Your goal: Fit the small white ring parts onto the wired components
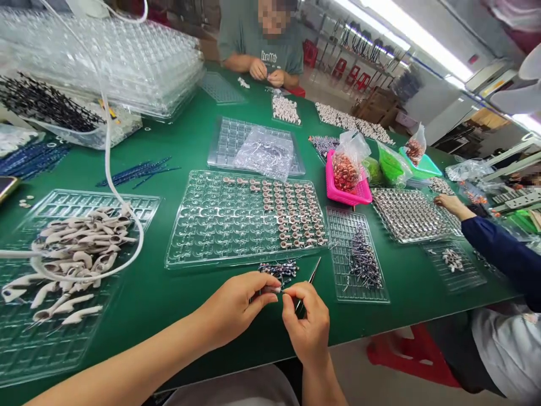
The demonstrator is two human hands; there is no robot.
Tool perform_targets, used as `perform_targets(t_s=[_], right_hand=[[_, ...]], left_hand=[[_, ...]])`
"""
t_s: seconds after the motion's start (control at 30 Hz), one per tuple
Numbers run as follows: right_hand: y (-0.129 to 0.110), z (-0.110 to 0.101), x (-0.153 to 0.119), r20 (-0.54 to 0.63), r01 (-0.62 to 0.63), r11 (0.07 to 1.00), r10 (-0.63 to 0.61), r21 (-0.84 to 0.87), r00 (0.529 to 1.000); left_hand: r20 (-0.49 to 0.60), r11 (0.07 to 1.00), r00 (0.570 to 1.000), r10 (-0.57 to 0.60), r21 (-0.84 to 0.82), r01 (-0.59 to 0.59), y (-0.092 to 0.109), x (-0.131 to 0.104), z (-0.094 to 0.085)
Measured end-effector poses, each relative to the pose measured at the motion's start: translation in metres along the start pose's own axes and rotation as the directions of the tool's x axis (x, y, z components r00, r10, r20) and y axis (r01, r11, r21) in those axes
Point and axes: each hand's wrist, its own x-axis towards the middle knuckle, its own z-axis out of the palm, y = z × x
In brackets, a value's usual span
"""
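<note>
Near the front edge of the green table, my left hand (239, 301) pinches a small pale part (273, 289), mostly covered by the fingers. Close beside it is my right hand (307, 318), with tweezers (313, 270) held in it, tips pointing up and away. Its thumb and index finger meet at the end of the pale part; whatever tiny piece they pinch is too small to name. Just beyond the hands lies a pile of small dark wired components (279, 268). Behind that, a clear compartment tray (220, 225) holds rows of small beige pipe-shaped shells (291, 206) on its right side.
At left, beige curved shells (88, 242) are heaped on a tray under a white hose (107, 141). Wired components (364, 259) fill a tray at right, near a pink basket (349, 192). Co-workers sit opposite and at right, one reaching with a dark sleeve (494, 242).
</note>
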Motion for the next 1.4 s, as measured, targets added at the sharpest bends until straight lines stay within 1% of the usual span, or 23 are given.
perform_targets(t_s=[0.1, 0.33, 0.5, 0.73, 0.87, 0.97, 1.17, 1.3, 1.4], right_hand=[[-0.0002, 0.0005, 0.0004, 0.005, 0.018, 1.000, -0.018, -0.006, 1.000], [-0.0042, -0.0028, 0.0003, 0.008, 0.041, 0.998, -0.042, 0.052, 0.999], [-0.0035, -0.0012, -0.0014, -0.006, 0.071, 0.996, -0.071, 0.051, 0.997], [-0.0034, -0.0010, -0.0022, -0.016, 0.088, 0.994, -0.087, 0.061, 0.996], [-0.0047, -0.0011, -0.0014, -0.027, 0.057, 0.996, -0.056, 0.063, 0.998], [-0.0058, -0.0015, -0.0007, -0.025, 0.035, 0.997, -0.033, 0.071, 0.999], [-0.0062, -0.0035, -0.0008, -0.009, 0.043, 0.993, -0.043, 0.107, 0.999], [-0.0051, -0.0043, -0.0014, 0.008, -0.001, 0.988, 0.000, 0.155, 1.000], [-0.0042, -0.0044, -0.0016, 0.013, -0.005, 0.986, 0.002, 0.167, 1.000]], left_hand=[[0.014, 1.000, 1.000, 0.016, 0.023, -0.017, -0.0003, 0.0004, 0.0004], [-0.015, 0.998, 0.999, 0.044, 0.041, -0.043, -0.0028, 0.0006, 0.0014], [-0.028, 0.995, 0.996, 0.083, 0.066, -0.081, -0.0032, -0.0001, 0.0021], [-0.044, 0.997, 0.996, 0.082, 0.009, -0.082, -0.0008, -0.0011, 0.0031], [-0.028, 0.996, 0.996, 0.087, -0.014, -0.087, 0.0000, -0.0014, 0.0028], [-0.017, 0.997, 0.997, 0.069, -0.023, -0.069, 0.0011, -0.0012, 0.0026], [-0.019, 0.998, 0.998, 0.060, -0.030, -0.060, 0.0024, -0.0011, 0.0020], [-0.012, 0.996, 0.996, 0.093, -0.013, -0.093, 0.0025, -0.0019, 0.0018], [-0.011, 0.992, 0.992, 0.128, 0.012, -0.128, 0.0016, -0.0023, 0.0024]])
